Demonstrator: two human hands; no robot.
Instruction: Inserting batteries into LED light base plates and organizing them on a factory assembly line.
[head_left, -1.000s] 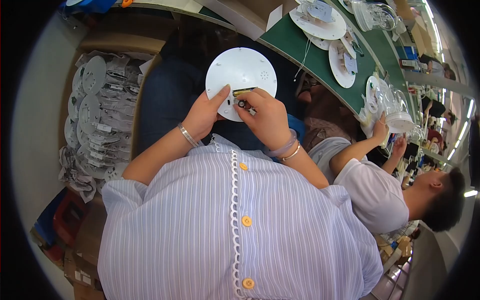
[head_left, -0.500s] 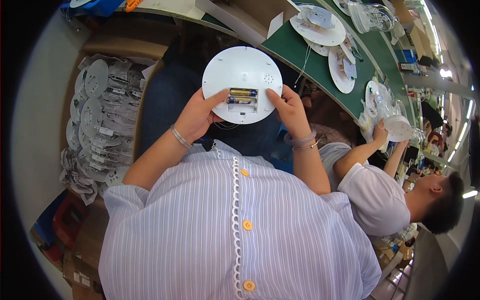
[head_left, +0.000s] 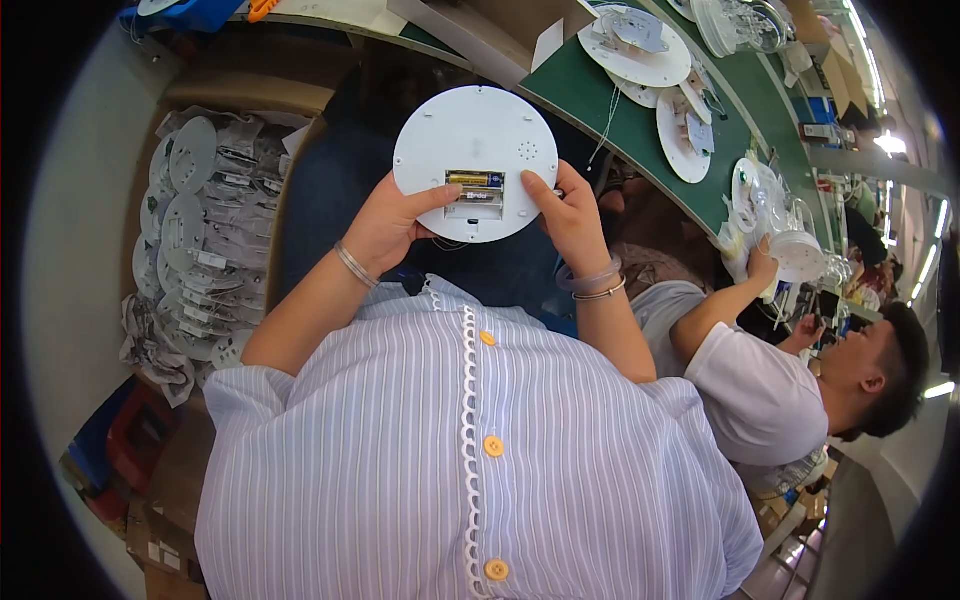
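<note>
Though battery-fitted, smooth round plastic disc [head_left: 476,160]

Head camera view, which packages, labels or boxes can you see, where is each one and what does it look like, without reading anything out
Cardboard box: at the person's left, brown, open-topped.
Bagged discs: inside that box, white round plates in clear plastic bags with small white labels.
Battery: in the open slot of the white round disc held by left hand and right hand, yellow and dark wrapper.
Cartons: lower left, brown, stacked.
</note>
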